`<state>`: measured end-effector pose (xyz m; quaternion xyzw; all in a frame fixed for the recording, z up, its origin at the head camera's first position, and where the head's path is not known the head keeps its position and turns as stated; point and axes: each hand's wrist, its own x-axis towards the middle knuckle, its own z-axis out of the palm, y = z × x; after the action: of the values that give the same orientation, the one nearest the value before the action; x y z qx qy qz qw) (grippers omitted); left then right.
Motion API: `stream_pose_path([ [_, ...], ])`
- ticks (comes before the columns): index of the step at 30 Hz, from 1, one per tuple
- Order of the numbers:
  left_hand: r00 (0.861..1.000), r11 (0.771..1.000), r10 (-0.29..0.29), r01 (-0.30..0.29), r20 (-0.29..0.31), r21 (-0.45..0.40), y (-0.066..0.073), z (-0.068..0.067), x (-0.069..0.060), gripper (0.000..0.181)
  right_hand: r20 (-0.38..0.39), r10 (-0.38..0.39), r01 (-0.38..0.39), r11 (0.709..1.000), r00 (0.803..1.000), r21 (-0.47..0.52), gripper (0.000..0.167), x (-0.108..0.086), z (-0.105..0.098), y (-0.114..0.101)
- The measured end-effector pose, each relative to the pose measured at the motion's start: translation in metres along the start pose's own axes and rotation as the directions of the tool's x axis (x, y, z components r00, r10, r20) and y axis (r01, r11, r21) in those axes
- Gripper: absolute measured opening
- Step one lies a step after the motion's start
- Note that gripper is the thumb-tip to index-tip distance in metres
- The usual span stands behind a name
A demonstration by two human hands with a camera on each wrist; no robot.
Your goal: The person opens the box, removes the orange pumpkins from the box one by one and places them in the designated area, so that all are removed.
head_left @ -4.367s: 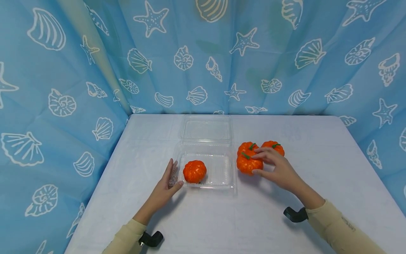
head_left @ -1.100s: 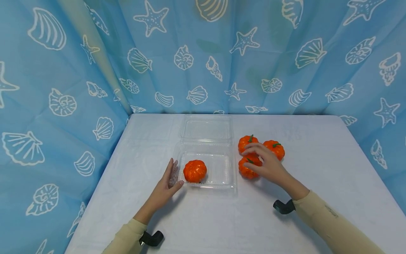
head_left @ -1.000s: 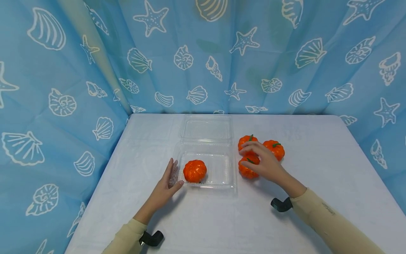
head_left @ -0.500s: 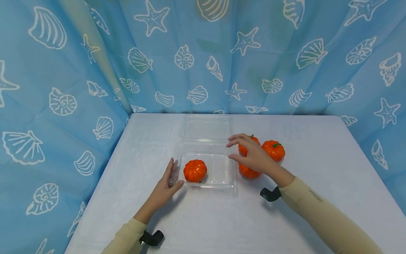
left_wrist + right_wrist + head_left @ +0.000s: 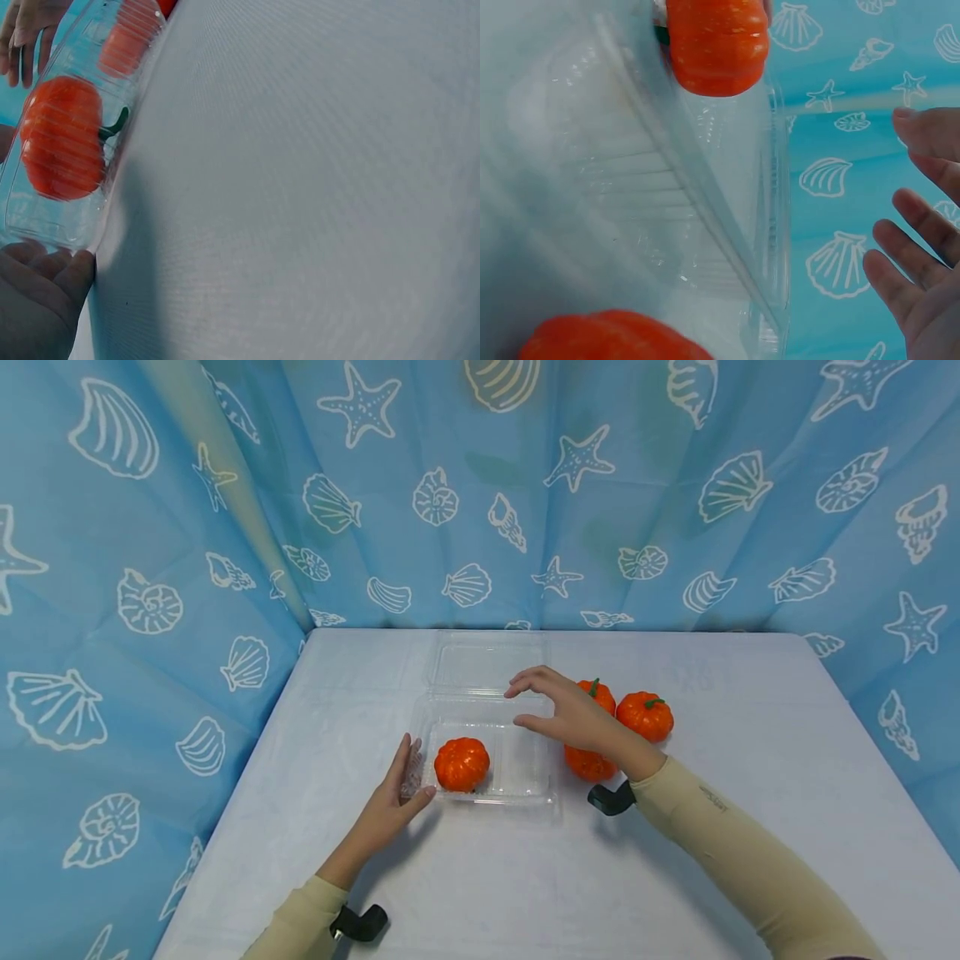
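An orange toy pumpkin [image 5: 461, 765] sits stem down in the left part of a clear plastic clamshell box [image 5: 521, 793], whose lid [image 5: 491, 662] lies folded back. My left hand [image 5: 387, 799] rests against the box's front left corner, fingers along the side wall and thumb at the front rim. Over the right part of the box hovers my right hand [image 5: 573, 710], fingers spread and holding nothing. On the table to the right of the box are a front pumpkin [image 5: 588, 766], partly hidden by that hand, a back pumpkin [image 5: 602, 695] and a right pumpkin [image 5: 647, 716].
A white cloth covers the table [image 5: 480, 877]. Blue curtains [image 5: 480, 493] with shell prints hang behind and along both sides. Each wrist carries a black camera mount, the right one [image 5: 611, 797] just in front of the front pumpkin.
My right hand has left the three loose pumpkins and moved left over the box. Earlier it touched the front pumpkin, which now sits slightly apart from the back one. My left hand stays put.
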<state>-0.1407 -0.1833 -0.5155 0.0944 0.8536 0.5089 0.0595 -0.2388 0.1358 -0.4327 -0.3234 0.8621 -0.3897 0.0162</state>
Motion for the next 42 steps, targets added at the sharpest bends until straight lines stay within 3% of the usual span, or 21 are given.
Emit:
stream_pose_path([
  [11,1.000,1.000,-0.015,0.015,0.001,-0.010,-0.001,0.001,0.000,0.091,0.158,0.015,-0.028,0.996,0.987,0.080,0.038,0.021,0.014,-0.006],
  [19,1.000,1.000,-0.020,0.020,-0.001,-0.012,-0.001,0.001,0.000,0.091,0.258,-0.048,0.021,0.994,0.965,0.107,0.037,0.034,0.031,-0.011],
  [29,1.000,1.000,-0.016,0.016,0.003,-0.012,-0.001,0.001,0.000,0.091,0.320,-0.109,0.063,0.987,0.941,0.149,0.037,0.042,0.045,-0.022],
  [42,1.000,0.999,0.004,-0.004,0.004,-0.052,0.001,0.000,-0.002,0.091,0.455,-0.088,0.045,0.993,0.886,0.105,0.040,0.043,0.060,-0.028],
])
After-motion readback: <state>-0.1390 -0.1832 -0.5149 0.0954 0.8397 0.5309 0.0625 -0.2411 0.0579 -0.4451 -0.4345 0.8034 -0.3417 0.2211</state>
